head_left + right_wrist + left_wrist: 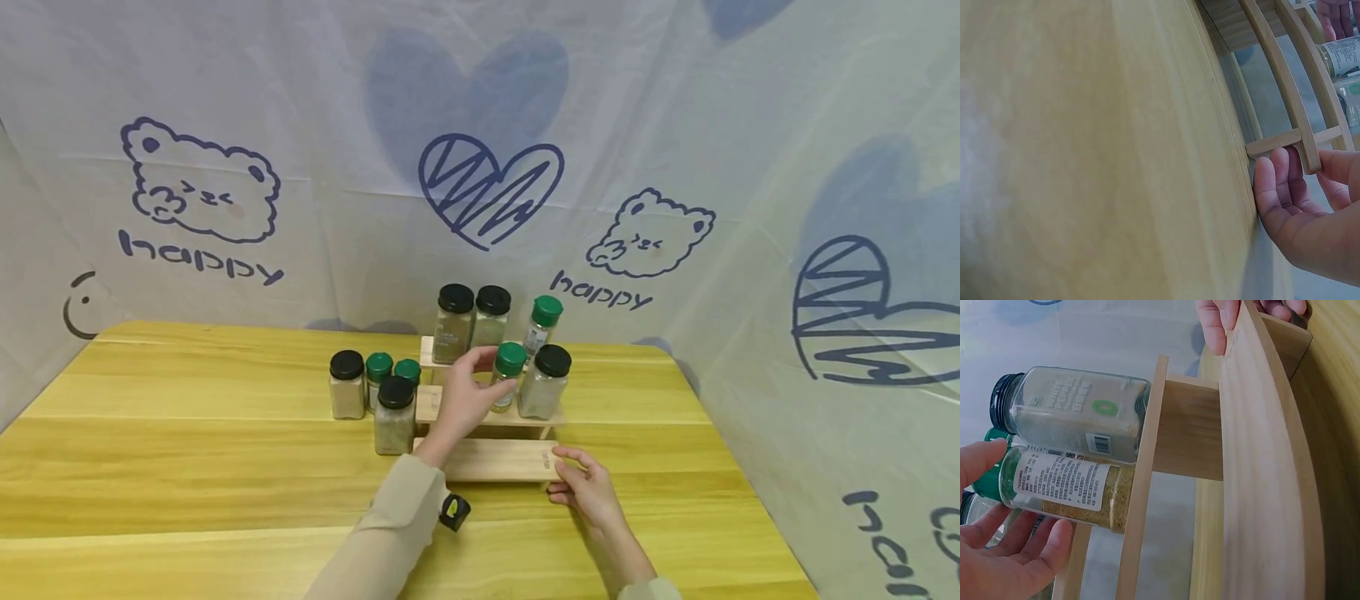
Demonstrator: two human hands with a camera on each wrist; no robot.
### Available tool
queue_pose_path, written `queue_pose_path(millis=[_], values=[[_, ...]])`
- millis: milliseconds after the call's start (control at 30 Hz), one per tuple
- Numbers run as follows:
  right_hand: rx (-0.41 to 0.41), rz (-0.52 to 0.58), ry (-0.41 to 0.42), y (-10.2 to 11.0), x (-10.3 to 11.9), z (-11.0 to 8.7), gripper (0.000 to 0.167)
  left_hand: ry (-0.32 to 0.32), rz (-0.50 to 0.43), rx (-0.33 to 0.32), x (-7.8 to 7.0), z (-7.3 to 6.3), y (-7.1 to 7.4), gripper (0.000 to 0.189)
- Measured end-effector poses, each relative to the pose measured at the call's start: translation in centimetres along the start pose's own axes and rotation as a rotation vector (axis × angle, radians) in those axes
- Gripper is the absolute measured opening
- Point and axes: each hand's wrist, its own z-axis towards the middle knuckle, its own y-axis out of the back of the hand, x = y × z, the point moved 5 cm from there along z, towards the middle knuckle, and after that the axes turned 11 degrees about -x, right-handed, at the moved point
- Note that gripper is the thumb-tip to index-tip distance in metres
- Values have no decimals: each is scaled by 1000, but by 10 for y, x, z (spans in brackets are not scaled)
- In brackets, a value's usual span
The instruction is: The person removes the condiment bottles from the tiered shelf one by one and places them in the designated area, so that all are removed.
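"Where do you have the green-capped jar (1060, 481)?"

"On the middle tier of the wooden rack (495, 460), just beside a black-capped jar (543, 390). My left hand (465, 402) curves about it, though from here I can't tell whether the fingers pinch; my right hand (591, 492) grips the rack's front right end."

"How will it handle?"

"Light, I judge, stiff, slick-sided, perhaps breakable; I'd take it around the body, just under the cap"
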Motion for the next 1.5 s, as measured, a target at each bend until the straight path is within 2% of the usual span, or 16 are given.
queue_pose_path(millis=[133,867,1267,1500], values=[[4,4,8,0,0,0,30,-23,6,-5,-2,0,-1,41],[28,8,1,0,0,0,30,-16,5,-38,2,1,1,38],[16,-16,5,1,0,0,28,-39,-9,-55,-11,-2,15,39],[-4,-33,1,1,0,1,28,-12,-13,-60,-12,-7,25,40]])
